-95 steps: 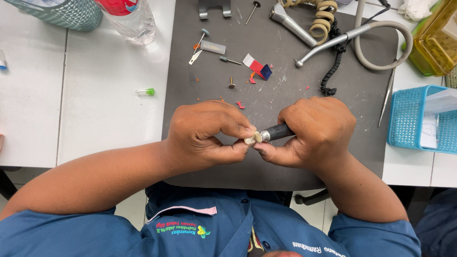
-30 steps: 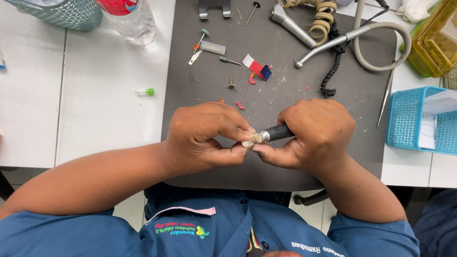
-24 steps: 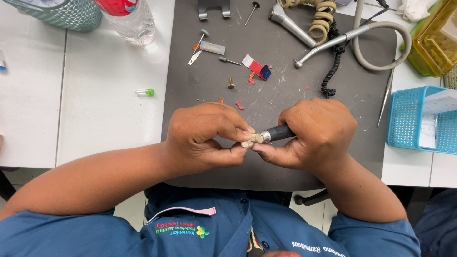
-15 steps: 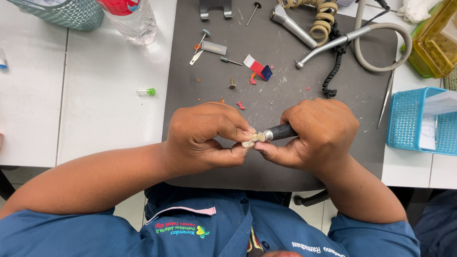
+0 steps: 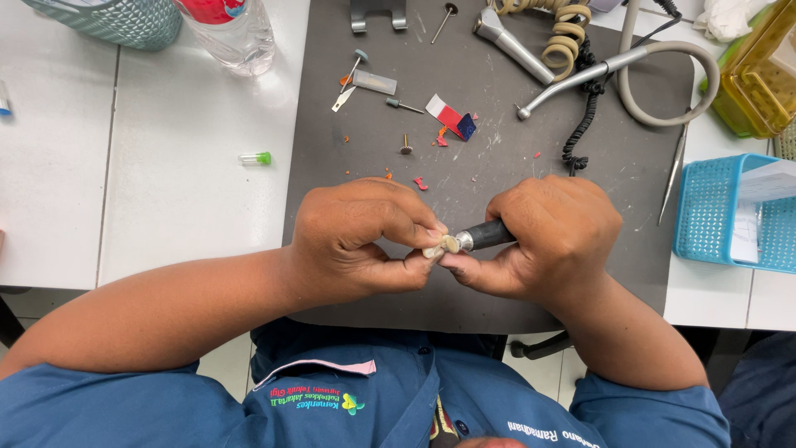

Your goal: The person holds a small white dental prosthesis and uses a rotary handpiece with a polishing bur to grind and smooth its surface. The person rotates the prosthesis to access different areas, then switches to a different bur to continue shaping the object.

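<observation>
My left hand pinches a small pale, tooth-coloured piece between thumb and fingertips. My right hand is closed around a black rotary handpiece with a metal tip, and that tip touches the pale piece. Both hands meet over the near part of a dark grey work mat. Most of the handpiece body is hidden inside my right fist.
On the mat lie small burs, a red-and-white strip, red wax crumbs, a metal handpiece, a grey hose and a coiled cord. A blue basket stands right, a yellow container far right, a water bottle far left.
Hardly anything differs. The hands stay together at the same spot, with only slight shifts of the fingers on the pale piece.
</observation>
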